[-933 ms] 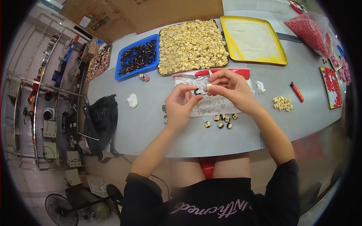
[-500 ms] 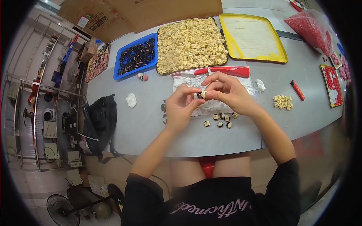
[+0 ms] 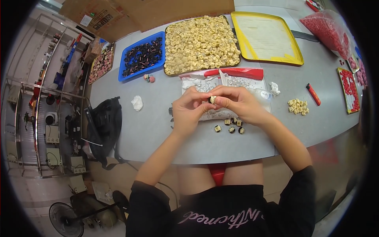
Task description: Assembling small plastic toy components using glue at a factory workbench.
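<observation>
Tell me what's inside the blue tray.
The blue tray holds many small black pieces, some showing pink, with bits of blue visible between them. Whatever lies beneath the heaped pieces is covered and can't be seen.

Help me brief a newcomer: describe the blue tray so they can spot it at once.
On the grey table, find the large tray of cream pieces. Directly left sits the blue tray; its colour and black pieces distinguish it from that one and the yellow tray.
</observation>
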A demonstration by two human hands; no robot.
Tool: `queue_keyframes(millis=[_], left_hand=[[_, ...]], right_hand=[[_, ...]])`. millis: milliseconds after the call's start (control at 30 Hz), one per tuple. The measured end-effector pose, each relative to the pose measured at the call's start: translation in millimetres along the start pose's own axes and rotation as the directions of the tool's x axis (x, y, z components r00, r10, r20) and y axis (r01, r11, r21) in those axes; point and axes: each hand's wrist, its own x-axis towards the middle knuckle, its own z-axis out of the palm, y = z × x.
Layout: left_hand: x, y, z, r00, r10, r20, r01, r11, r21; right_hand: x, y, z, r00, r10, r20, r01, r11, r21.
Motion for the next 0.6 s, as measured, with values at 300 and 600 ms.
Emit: queue_keyframes(millis=[300,600], left_hand=[[-2,4,2,1.000,0.023,-0.003,-0.023,1.000,0.012],[-4,12,6,0.998,0.059,0.020,-0.060,0.998,0.020]], right_hand=[[-1,7,2,0.997,-0.041,0.062,0.030,0.985,0.168],[-3,9,3,0.990,-0.115,0.082,0.096,0.973,0.210]])
